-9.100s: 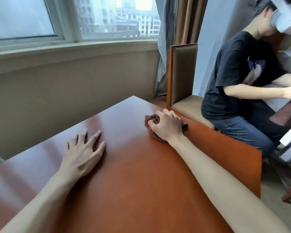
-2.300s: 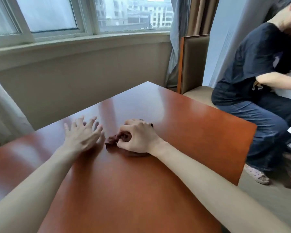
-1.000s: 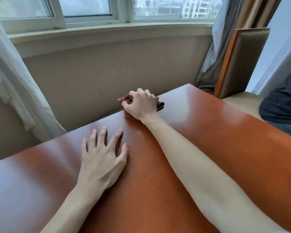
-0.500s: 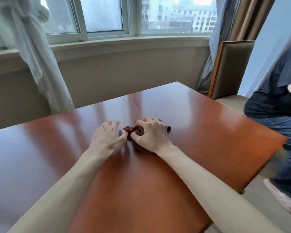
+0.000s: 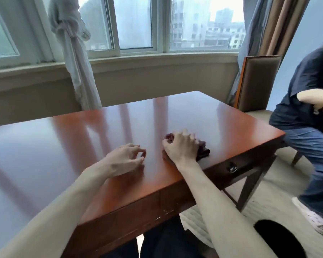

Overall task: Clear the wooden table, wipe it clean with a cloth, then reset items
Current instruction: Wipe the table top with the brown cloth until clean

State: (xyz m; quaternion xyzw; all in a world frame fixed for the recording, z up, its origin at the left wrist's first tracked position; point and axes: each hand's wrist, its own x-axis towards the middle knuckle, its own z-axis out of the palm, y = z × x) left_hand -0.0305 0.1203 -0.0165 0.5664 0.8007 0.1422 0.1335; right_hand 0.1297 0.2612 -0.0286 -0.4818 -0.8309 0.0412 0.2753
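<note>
Cloth [image 5: 203, 149] sits bunched under the right hand [image 5: 181, 148], on the wooden table [image 5: 67, 146] close to its near edge, toward the right corner that faces the chair [image 5: 257, 84]. Right hand's fingers are curled down over the cloth and grip it; fingertips are motion-blurred. Only bits of cloth show: a small wad by the thumb side and a darker lump sticking out on the side toward the chair. Left hand [image 5: 125, 158] is on the table just beside the right hand, on the side away from the chair, not touching the cloth; fingers loosely curled, fingertips on the wood, holding nothing.

Cloth looks dark reddish-brown, crumpled, nearly the same tone as the table. Table is glossy red-brown and reflects the window [image 5: 138, 23]. A drawer pull [image 5: 232, 169] shows on the table's front, below the cloth.

Against half a second ago: cloth and right hand have shifted away from the table's middle toward the near edge and the chair-side corner. Left hand was touching the cloth wad then; now there is a gap between them. One second ago the cloth was at the far edge by the window wall, with the left hand flat and spread. The second person [image 5: 309, 116] by the chair shows more fully now.
</note>
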